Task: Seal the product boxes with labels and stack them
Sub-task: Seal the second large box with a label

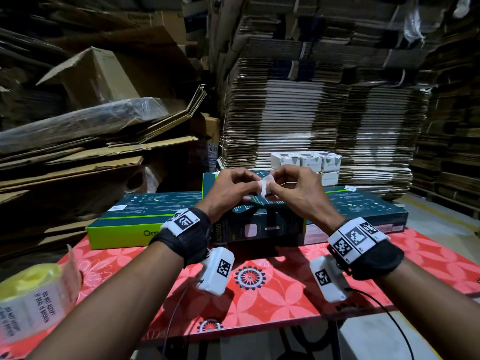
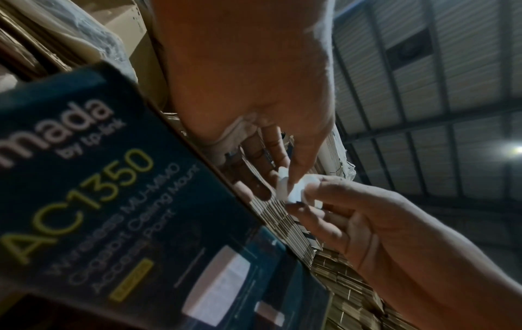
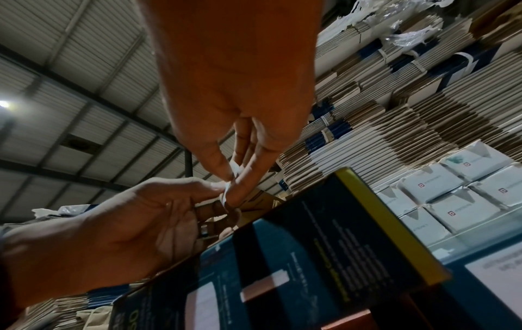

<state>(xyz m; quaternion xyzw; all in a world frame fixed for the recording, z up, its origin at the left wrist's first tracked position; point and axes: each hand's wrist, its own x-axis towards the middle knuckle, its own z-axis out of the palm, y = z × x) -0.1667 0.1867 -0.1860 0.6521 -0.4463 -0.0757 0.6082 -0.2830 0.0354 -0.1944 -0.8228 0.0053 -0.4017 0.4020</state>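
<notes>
A small white label (image 1: 265, 188) is pinched between my two hands above the dark teal AC1350 product box (image 1: 259, 228), which stands on the red table. My left hand (image 1: 253, 187) pinches the label's left side with thumb and forefinger. My right hand (image 1: 275, 187) pinches its right side. In the left wrist view the label (image 2: 293, 189) sits curled between the left hand (image 2: 288, 176) and the right hand (image 2: 313, 192), beside the box (image 2: 113, 201). In the right wrist view the label (image 3: 235, 171) shows at the right hand's (image 3: 236, 180) fingertips, over the box (image 3: 310, 245).
Flat teal boxes lie behind, one left (image 1: 145, 216) with a green side, one right (image 1: 363, 211). A label roll (image 1: 33, 300) sits at the table's (image 1: 259, 289) near left corner. Small white boxes (image 1: 306, 161) are stacked at the back. Cardboard stacks (image 1: 311, 113) wall the area in.
</notes>
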